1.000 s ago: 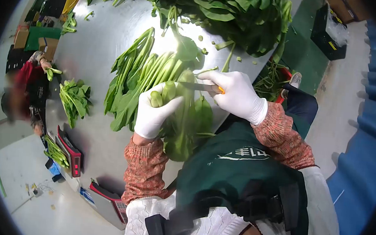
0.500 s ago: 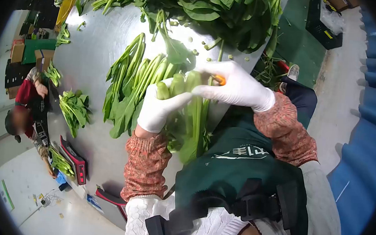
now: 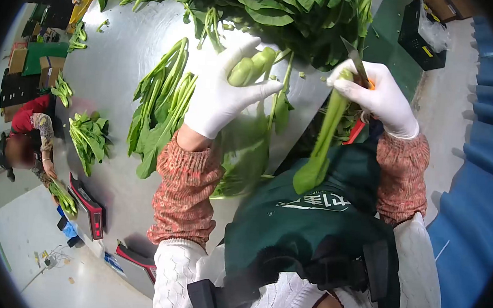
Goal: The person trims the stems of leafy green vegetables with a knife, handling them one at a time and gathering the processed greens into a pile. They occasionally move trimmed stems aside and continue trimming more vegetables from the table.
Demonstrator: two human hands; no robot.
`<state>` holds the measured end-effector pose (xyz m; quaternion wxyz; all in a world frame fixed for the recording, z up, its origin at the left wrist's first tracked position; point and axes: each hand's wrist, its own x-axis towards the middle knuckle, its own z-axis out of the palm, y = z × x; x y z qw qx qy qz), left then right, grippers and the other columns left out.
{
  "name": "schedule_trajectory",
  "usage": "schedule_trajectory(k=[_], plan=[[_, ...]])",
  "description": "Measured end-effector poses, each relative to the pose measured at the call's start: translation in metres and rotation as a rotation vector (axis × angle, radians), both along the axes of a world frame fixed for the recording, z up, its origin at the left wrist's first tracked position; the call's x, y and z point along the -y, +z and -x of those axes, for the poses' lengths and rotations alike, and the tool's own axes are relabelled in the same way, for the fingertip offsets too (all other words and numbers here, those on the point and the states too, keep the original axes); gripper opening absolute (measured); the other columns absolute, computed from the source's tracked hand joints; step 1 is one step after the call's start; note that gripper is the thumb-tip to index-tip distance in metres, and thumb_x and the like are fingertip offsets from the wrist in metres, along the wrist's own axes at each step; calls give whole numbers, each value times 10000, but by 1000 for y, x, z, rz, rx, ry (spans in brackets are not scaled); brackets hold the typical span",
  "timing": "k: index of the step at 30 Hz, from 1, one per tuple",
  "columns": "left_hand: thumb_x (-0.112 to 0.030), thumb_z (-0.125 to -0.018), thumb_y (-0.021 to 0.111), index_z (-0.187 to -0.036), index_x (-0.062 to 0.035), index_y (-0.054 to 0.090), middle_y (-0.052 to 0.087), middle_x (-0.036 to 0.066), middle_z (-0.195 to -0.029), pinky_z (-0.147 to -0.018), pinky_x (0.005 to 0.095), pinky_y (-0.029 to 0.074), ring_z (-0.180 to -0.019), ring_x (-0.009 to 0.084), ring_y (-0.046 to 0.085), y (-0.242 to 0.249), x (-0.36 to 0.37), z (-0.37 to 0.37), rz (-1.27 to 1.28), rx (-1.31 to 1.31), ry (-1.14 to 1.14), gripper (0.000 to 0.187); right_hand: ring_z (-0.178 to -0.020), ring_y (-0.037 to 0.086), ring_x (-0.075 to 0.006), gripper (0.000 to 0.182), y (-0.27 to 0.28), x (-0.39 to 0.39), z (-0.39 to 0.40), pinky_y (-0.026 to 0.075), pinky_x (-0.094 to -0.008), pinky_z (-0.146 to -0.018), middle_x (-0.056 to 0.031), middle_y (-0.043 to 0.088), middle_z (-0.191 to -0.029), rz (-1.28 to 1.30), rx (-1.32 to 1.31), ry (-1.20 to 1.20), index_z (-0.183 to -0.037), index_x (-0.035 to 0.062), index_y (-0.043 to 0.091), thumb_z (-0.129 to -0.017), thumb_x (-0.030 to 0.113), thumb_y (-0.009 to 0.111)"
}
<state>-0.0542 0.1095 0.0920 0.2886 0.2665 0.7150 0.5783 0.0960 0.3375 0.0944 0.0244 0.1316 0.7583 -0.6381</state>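
Both my hands wear white gloves. My left hand grips a few green vegetable stalks, thick ends up, their blurred leaves hanging below. Apart from it on the right, my right hand holds a knife with an orange handle, blade pointing up and left, together with one leafy stalk that hangs over my green apron. Left of my left hand, a bunch of greens lies on the metal table.
A big leafy pile covers the table's far side. Smaller bunches lie at the left, near two red-edged scales. A co-worker handles greens at the left edge. A black crate stands on the floor at the right.
My hands have moved apart. My right hand has gone right with the knife and one stalk, while my left hand has risen slightly with the other stalks. The co-worker's arms have shifted.
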Motion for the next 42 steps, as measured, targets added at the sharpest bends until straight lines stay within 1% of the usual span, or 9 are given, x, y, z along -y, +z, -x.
schedule_trajectory(k=[2, 5, 10, 15, 20, 21, 29, 36, 42], plan=[[-232, -657, 914, -1346, -3, 512, 602, 111, -1221, -968, 336, 472, -1135, 179, 555, 6, -2, 4, 73, -173, -21, 830, -727, 516, -31, 202, 17, 22, 18, 436, -221, -654, 44, 616, -780, 79, -84, 2, -981, -8, 673, -902, 177, 686], [-168, -635, 919, -1370, 10, 461, 578, 102, -1249, -952, 325, 477, -1117, 157, 551, 14, 0, -12, -205, 79, -66, 884, -753, 554, -51, 239, 15, 61, 48, 468, -242, -653, -18, 644, -809, 170, -241, 17, -1022, -6, 667, -894, 192, 704], [-34, -741, 767, -1160, 18, 602, 653, 81, -1038, -758, 252, 504, -856, 114, 609, 29, 72, -5, 279, -104, 199, 454, -716, 580, -55, 247, -6, 87, 86, 471, -217, -609, -6, 654, -808, 378, -279, 70, -1124, 25, 682, -947, 195, 652], [89, -767, 663, -1098, -23, 601, 590, 32, -938, -700, 212, 474, -782, 87, 560, 58, 149, -13, 31, -262, 685, 355, -782, 667, -262, 183, -114, 105, 122, 512, -409, -713, -76, 690, -831, -472, -232, 179, -913, 157, 722, -809, 212, 581], [121, -768, 654, -1119, -43, 571, 560, 8, -918, -768, 214, 456, -815, 81, 536, 63, 173, -26, 109, -336, 808, 396, -896, 639, -297, 261, -162, 136, 129, 496, -422, -772, -65, 664, -934, -723, -208, 103, -1051, 199, 700, -814, 177, 593], [130, -761, 665, -1133, -50, 564, 556, 9, -899, -758, 219, 459, -803, 80, 532, 62, 175, -27, 90, -292, 797, 425, -881, 641, -288, 406, -162, 132, 136, 518, -420, -718, -75, 639, -961, -765, -129, 87, -1218, 265, 627, -815, 216, 604], [141, -753, 679, -1145, -45, 564, 584, 6, -887, -797, 221, 476, -811, 74, 555, 39, 178, -18, 96, -246, 724, 449, -859, 607, -293, 341, -166, 115, 148, 504, -408, -726, -91, 592, -952, -989, -276, 278, -1071, 161, 677, -743, 248, 714], [133, -744, 689, -1107, -57, 590, 594, -4, -876, -688, 200, 485, -760, 55, 562, 30, 172, -20, 159, -220, 644, 421, -779, 628, -219, 249, -98, 98, 126, 489, -327, -714, -90, 617, -820, -422, -138, 203, -1013, 54, 627, -817, 198, 683], [-50, -733, 779, -1116, -45, 610, 692, 123, -947, -769, 313, 535, -819, 246, 686, -9, 104, -15, 373, -678, 316, 419, -806, 631, -203, 266, -57, 114, 115, 499, -318, -762, -126, 639, -867, -328, -238, 192, -1077, 42, 589, -814, 81, 607]])
